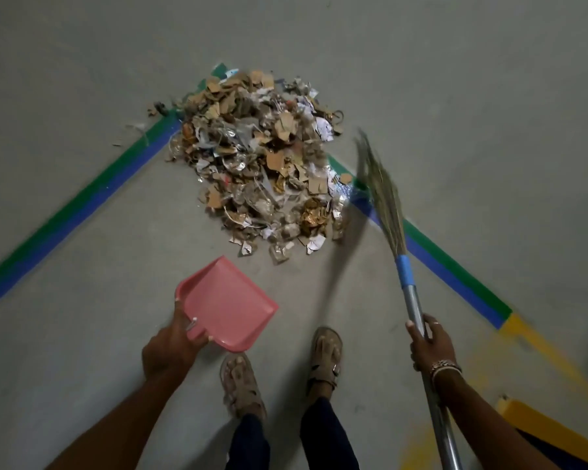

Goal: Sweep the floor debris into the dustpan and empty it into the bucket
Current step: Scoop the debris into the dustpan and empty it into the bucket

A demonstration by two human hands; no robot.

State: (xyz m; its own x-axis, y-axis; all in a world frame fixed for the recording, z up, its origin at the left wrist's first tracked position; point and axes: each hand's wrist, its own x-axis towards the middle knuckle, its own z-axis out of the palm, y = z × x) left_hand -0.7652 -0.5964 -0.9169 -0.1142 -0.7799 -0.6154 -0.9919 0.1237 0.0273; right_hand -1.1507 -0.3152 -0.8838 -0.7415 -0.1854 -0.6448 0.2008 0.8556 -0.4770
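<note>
Your left hand (170,347) is curled round the stub handle of the one pink dustpan (228,303), thumb over the top. The pan is smooth plastic with a raised rim. Its open lip points away from your fingers, toward the pile; whether it touches the floor (82,79) I cannot tell.

Your right hand (431,344) is closed tight around the silver metal shaft of the single broom (413,303), with bracelets (445,366) at the wrist. Just past that hand a blue wrap binds the shaft to long straw bristles (384,195), which are motion-blurred.

Between your hands stand your two sandalled feet (326,354).

Ahead of both hands, just beyond the dustpan's lip, lies one heap of debris (258,164): torn brown cardboard, white paper scraps and shiny crumpled bits. The bristle tips are just beside its right edge. A few loose scraps lie apart on its left side. The heap covers the corner where two green-and-blue tape lines (82,212) meet. Outward of your right hand, one line ends in yellow tape (537,340).
</note>
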